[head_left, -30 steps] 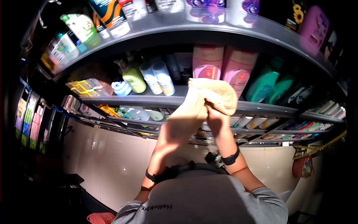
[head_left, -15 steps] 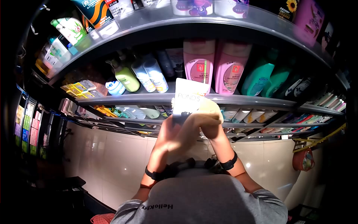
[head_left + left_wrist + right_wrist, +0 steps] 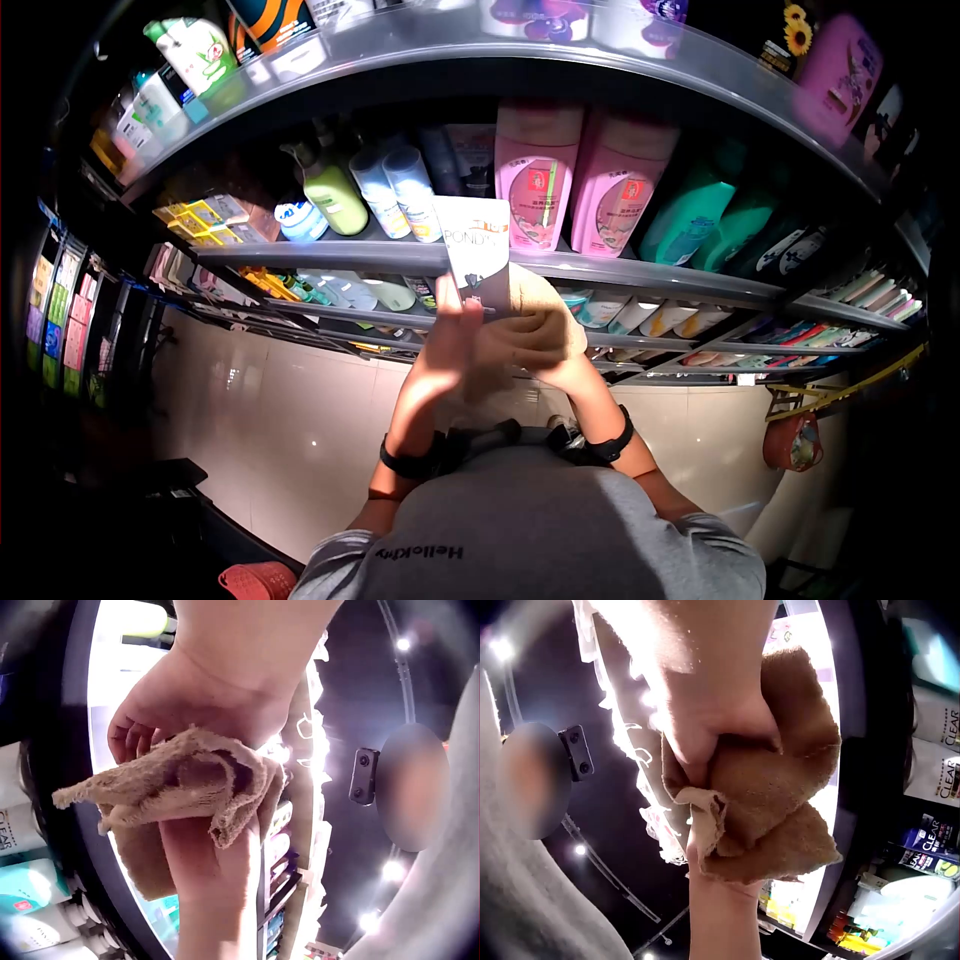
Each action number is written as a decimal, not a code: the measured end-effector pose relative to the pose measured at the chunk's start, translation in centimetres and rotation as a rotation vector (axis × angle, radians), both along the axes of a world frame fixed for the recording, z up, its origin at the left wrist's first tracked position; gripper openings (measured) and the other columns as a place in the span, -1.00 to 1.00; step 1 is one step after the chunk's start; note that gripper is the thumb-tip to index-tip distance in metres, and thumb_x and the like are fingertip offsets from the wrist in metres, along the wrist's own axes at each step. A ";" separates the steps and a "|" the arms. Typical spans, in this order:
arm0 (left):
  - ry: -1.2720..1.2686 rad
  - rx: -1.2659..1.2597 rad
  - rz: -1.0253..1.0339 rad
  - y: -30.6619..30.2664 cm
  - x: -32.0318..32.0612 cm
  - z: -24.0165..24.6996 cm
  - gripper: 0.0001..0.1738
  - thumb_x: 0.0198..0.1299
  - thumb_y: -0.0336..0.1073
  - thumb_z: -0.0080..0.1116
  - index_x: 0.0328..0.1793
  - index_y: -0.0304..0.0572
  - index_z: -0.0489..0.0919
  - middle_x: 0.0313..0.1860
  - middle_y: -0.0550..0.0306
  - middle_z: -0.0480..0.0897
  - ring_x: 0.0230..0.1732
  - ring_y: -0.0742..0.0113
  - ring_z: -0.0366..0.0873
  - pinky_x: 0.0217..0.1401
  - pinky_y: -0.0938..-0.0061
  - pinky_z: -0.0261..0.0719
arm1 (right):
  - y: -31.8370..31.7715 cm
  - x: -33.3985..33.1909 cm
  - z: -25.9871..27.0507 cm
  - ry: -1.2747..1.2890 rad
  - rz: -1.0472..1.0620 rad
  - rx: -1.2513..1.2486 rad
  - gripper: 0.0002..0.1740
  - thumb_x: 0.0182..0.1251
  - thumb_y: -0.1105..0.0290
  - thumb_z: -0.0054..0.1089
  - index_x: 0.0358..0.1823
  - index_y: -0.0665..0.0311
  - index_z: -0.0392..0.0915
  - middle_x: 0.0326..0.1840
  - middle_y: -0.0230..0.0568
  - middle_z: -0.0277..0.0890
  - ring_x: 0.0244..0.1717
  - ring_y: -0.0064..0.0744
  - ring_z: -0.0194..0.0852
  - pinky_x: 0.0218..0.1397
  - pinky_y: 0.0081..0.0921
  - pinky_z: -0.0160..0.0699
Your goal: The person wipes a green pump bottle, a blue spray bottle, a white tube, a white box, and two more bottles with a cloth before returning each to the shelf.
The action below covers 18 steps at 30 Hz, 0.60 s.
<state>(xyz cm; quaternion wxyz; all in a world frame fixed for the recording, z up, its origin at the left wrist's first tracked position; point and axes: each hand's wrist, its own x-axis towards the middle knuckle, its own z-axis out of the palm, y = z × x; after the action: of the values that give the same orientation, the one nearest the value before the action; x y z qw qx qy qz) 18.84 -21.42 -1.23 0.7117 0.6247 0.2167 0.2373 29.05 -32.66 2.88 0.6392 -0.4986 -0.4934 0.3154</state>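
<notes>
A white POND'S pack (image 3: pixel 475 245) stands upright between the hands in the head view. My left hand (image 3: pixel 447 350) holds it at its lower left; in the left wrist view this hand's (image 3: pixel 202 697) fingers are curled and their grip is hidden. My right hand (image 3: pixel 562 368) grips a tan cloth (image 3: pixel 545 315) that is bunched against the pack's lower right side. The right wrist view shows the right hand's (image 3: pixel 720 705) thumb and fingers pressed into the folded cloth (image 3: pixel 772 787), which hides the pack there.
Just beyond the hands runs a grey shelf edge (image 3: pixel 640 270), with pink bottles (image 3: pixel 540 185), a green pump bottle (image 3: pixel 335 195) and blue-white cans (image 3: pixel 405 190) behind it. Another shelf (image 3: pixel 560 62) curves above. A red basket (image 3: pixel 792 443) is on the tiled floor at right.
The cloth covered the pack a second ago; the pack's printed face now shows above it. Both hands and the cloth have moved lower and left, and the left hand is on the pack.
</notes>
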 end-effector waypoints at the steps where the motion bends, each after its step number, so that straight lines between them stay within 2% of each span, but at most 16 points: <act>1: -0.073 0.218 0.170 -0.1 0.3 0.1 -0.32 0.13 -0.26 -0.03 0.31 -0.31 -0.03 0.10 -0.03 0.22 0.05 0.28 0.24 0.05 0.45 0.26 | 0.1 0.2 0.6 0.019 0.074 -0.084 -0.84 0.13 0.43 0.05 -0.41 0.40 0.51 -0.48 -0.26 0.45 -0.44 -0.58 0.43 -0.41 -0.69 0.35; 2: -0.142 0.439 0.340 -0.1 0.3 0.3 -0.22 0.06 -0.34 0.03 0.34 -0.29 -0.12 0.16 -0.05 0.12 0.09 0.19 0.23 0.09 0.38 0.25 | 0.3 0.5 0.9 0.039 0.147 -0.166 -0.86 0.13 0.45 0.03 -0.44 0.38 0.51 -0.57 -0.29 0.42 -0.52 -0.62 0.40 -0.50 -0.74 0.30; 3: -0.108 0.588 0.361 0.4 0.0 0.7 -0.01 -0.13 -0.46 0.11 0.35 -0.26 -0.28 0.23 -0.08 -0.07 0.15 0.03 0.18 0.12 0.29 0.24 | 0.9 1.3 -0.4 0.144 0.236 -0.242 -0.73 0.01 0.57 0.04 -0.19 0.47 0.45 -0.29 -0.25 0.48 -0.30 -0.61 0.40 -0.27 -0.68 0.41; 4: -0.249 0.525 0.395 0.3 -0.1 1.2 -0.09 -0.19 -0.44 0.18 0.31 -0.34 -0.06 0.18 -0.09 0.06 0.15 0.09 0.19 0.13 0.31 0.24 | 1.3 1.0 -0.7 0.144 0.249 -0.243 -0.73 0.01 0.57 0.04 -0.19 0.47 0.45 -0.29 -0.25 0.48 -0.30 -0.61 0.40 -0.27 -0.68 0.41; 6: 0.045 0.755 0.186 1.8 -2.2 1.8 -0.18 -0.13 -0.42 0.22 0.25 -0.38 0.04 0.10 -0.07 0.29 0.13 0.23 0.25 0.17 0.38 0.21 | 2.1 0.1 -0.9 0.340 0.209 -0.015 -0.76 0.09 0.61 -0.13 -0.19 0.37 0.42 -0.65 -0.34 0.37 -0.59 -0.65 0.36 -0.60 -0.77 0.21; 7: 0.051 0.755 0.194 1.5 -2.4 2.0 -0.18 -0.13 -0.42 0.22 0.25 -0.38 0.04 0.10 -0.07 0.29 0.13 0.23 0.25 0.17 0.38 0.21 | 2.2 0.3 -0.8 0.363 0.320 -0.054 -0.67 0.05 0.64 -0.16 -0.09 0.35 0.36 -0.57 -0.33 0.41 -0.52 -0.64 0.39 -0.64 -0.77 0.23; 8: -0.146 0.532 0.171 0.7 -2.3 3.2 -0.26 -0.16 -0.52 0.19 0.20 -0.40 0.11 0.07 -0.09 0.35 0.11 0.25 0.29 0.16 0.39 0.24 | 2.8 0.1 -2.4 0.365 0.326 -0.055 -0.67 0.05 0.64 -0.16 -0.09 0.35 0.36 -0.57 -0.33 0.41 -0.52 -0.64 0.39 -0.64 -0.77 0.23; 9: -0.340 0.304 0.144 0.1 -2.2 3.9 -0.32 -0.19 -0.62 0.16 0.15 -0.41 0.19 0.03 -0.10 0.41 0.09 0.27 0.33 0.15 0.41 0.27 | 3.8 -0.2 -5.4 0.450 0.221 0.030 -0.66 0.03 0.65 -0.14 -0.09 0.35 0.36 -0.50 -0.32 0.42 -0.47 -0.63 0.40 -0.60 -0.76 0.29; 10: -0.338 0.304 0.144 -0.1 -2.2 4.2 -0.32 -0.19 -0.62 0.16 0.15 -0.41 0.19 0.03 -0.10 0.41 0.09 0.27 0.33 0.15 0.41 0.27 | 4.3 -0.3 -7.1 0.532 0.112 0.116 -0.64 0.01 0.66 -0.12 -0.09 0.35 0.36 -0.43 -0.31 0.44 -0.43 -0.62 0.41 -0.56 -0.74 0.34; 11: -0.365 0.326 0.166 -0.2 -2.3 4.3 -0.37 -0.20 -0.66 0.14 0.11 -0.38 0.26 0.02 -0.07 0.43 0.07 0.26 0.36 0.12 0.41 0.31 | 4.2 0.5 -5.9 0.609 0.305 -0.018 -0.59 -0.05 0.69 -0.09 -0.07 0.36 0.34 -0.31 -0.28 0.42 -0.32 -0.59 0.41 -0.35 -0.68 0.44; 12: -0.393 0.348 0.186 -0.3 -2.3 4.3 -0.41 -0.21 -0.70 0.12 0.07 -0.35 0.32 0.02 -0.04 0.45 0.05 0.25 0.40 0.09 0.42 0.36 | 4.2 0.6 -5.5 0.610 0.301 -0.017 -0.59 -0.05 0.69 -0.09 -0.07 0.36 0.34 -0.31 -0.28 0.42 -0.32 -0.59 0.41 -0.35 -0.68 0.44; 14: -0.430 0.280 0.139 -0.2 -2.2 4.3 -0.40 -0.20 -0.72 0.10 0.09 -0.36 0.29 0.06 -0.08 0.41 0.08 0.21 0.39 0.09 0.39 0.39 | 4.1 0.7 -5.2 0.468 0.356 0.085 -0.59 -0.04 0.71 -0.10 -0.06 0.36 0.32 -0.25 -0.27 0.41 -0.26 -0.59 0.39 -0.25 -0.64 0.44; 16: -0.570 0.143 0.134 -0.5 -1.8 4.9 -0.39 -0.18 -0.75 0.07 0.11 -0.40 0.25 0.10 -0.11 0.37 0.11 0.20 0.37 0.14 0.33 0.36 | 4.2 0.6 -5.6 0.497 0.325 0.067 -0.61 -0.01 0.70 -0.11 -0.07 0.37 0.32 -0.24 -0.26 0.40 -0.24 -0.58 0.39 -0.25 -0.64 0.44; 18: -0.600 0.216 0.122 0.1 -1.2 4.6 -0.42 -0.13 -0.73 0.04 0.12 -0.41 0.24 0.14 -0.09 0.34 0.13 0.20 0.34 0.16 0.41 0.31 | 4.1 0.1 -5.6 0.525 0.295 0.049 -0.63 0.02 0.69 -0.13 -0.07 0.37 0.32 -0.23 -0.24 0.40 -0.22 -0.57 0.38 -0.25 -0.65 0.43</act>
<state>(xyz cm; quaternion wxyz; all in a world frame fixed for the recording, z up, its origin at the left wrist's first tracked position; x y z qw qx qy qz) 17.67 -21.28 3.36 0.6577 0.5847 0.0078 0.4749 29.13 -28.51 -2.70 0.7041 -0.3074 -0.3859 0.5107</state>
